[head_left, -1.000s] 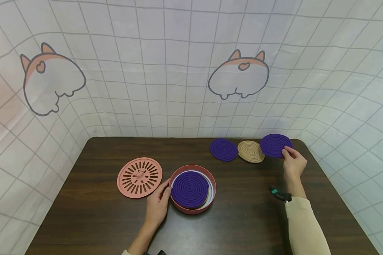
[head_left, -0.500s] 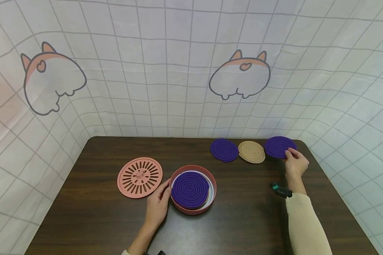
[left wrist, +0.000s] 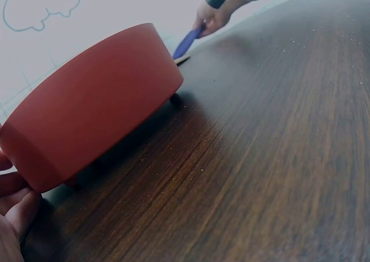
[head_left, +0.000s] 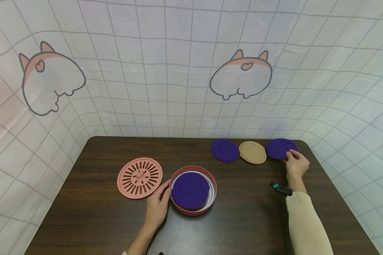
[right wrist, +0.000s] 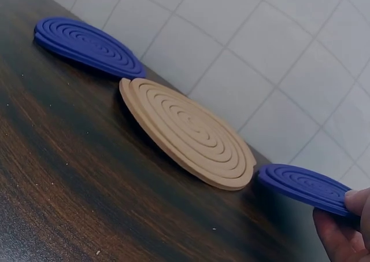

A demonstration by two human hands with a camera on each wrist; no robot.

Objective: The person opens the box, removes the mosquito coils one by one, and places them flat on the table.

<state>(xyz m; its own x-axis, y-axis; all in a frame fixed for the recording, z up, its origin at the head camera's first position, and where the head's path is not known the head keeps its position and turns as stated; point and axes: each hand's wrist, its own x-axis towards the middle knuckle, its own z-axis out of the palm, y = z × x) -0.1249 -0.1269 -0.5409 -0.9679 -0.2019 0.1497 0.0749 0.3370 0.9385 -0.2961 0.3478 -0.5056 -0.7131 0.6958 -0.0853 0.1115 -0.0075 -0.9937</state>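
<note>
At the table's back right corner my right hand (head_left: 297, 164) pinches the front edge of a purple mosquito coil (head_left: 281, 148). In the right wrist view, the thumb lies on top of this coil (right wrist: 306, 185) and fingers sit below; a gap shows under it. To its left lie a tan mosquito coil (head_left: 253, 152) and another purple coil (head_left: 225, 150). My left hand (head_left: 157, 207) grips the left side of a round red box (head_left: 191, 213), whose wall (left wrist: 98, 100) fills much of the left wrist view. Inside the box a purple coil (head_left: 190, 190) lies on top of a pale layer.
A pink slotted lid (head_left: 139, 178) lies flat on the dark wooden table (head_left: 242, 219), left of the box. A white gridded cloth (head_left: 178, 71) with animal drawings hangs behind the table and down both sides.
My right hand has moved slightly right and lowered the pinched purple coil toward the table's back corner, away from the tan coil. My left hand keeps its hold on the box.
</note>
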